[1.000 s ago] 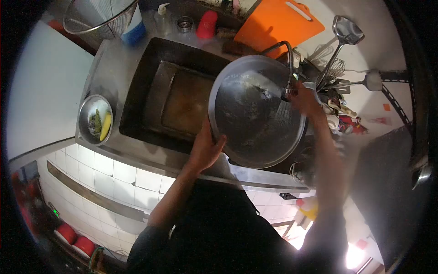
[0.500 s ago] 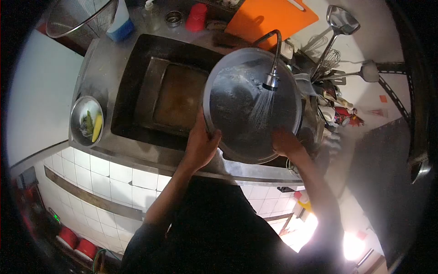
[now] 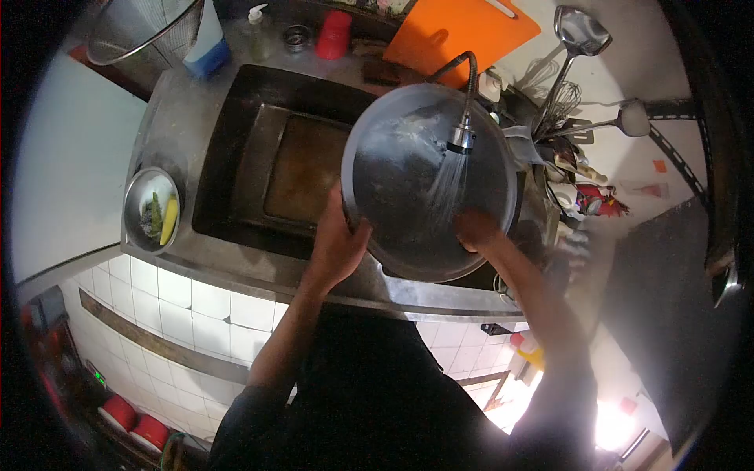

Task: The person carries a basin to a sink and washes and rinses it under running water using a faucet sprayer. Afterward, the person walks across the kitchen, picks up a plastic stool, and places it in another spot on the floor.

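A large round metal basin (image 3: 400, 184) is tilted over the right part of the sink. Its left rim is gripped by my left hand (image 3: 339, 247), thumb on the near side. My right hand (image 3: 479, 233) is inside the basin near its lower right wall, fingers curled; whatever they may hold is hidden. From a flexible-neck faucet (image 3: 461, 140) water sprays down into the basin, just above my right hand. Wet, pale streaks show on the basin's upper inner wall.
The dark-rimmed sink (image 3: 216, 177) extends left. A small metal bowl (image 3: 135, 212) with green and yellow pieces sits on the counter. Behind are a soap bottle (image 3: 258, 35), a red cup (image 3: 334, 35) and an orange cutting board (image 3: 459, 35). Utensils, including a wok spatula (image 3: 583, 35), stand right.
My right hand has moved slightly left and up along the basin's inside. The basin and my left hand have shifted a little left in view. Water keeps spraying.
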Motion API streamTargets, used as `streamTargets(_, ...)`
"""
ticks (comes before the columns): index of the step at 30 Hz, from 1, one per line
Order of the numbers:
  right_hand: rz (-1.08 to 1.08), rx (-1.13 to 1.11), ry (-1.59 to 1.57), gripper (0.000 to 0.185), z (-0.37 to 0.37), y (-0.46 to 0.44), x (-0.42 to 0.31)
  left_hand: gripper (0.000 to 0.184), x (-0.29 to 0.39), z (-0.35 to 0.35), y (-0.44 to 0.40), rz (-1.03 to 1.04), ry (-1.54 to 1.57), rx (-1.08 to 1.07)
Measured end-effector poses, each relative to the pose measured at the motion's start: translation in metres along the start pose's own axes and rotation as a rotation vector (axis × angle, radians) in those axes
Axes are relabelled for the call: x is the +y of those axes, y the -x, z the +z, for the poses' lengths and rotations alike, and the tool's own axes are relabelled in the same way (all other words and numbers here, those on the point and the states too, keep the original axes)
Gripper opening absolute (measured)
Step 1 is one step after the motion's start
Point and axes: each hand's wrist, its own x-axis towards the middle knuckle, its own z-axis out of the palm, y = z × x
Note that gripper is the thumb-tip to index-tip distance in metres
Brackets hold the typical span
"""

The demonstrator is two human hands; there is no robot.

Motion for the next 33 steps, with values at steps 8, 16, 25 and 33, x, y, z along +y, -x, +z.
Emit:
streamTargets(8,-0.068,0.004,0.034,0.014,-0.001,-0.006,-0.001,0.066,-0.001,0.002,0.001,0.063,-0.015,0.052)
streamTargets(16,-0.018,-0.049,-0.052,0.018,-0.011,-0.002,0.005,0.066,0.015,0.004,0.002,-0.001,0.0,0.032)
streamTargets(25,-0.063,0.405,-0.133,0.025,0.0,0.007,0.011,0.068,0.012,-0.003,-0.001,0.077,-0.069,0.032)
streamTargets(33,0.008,0.182,0.101,0.022,-0.016,0.01,0.024,0.071,0.002,-0.003,0.001,0.019,-0.028,0.03)
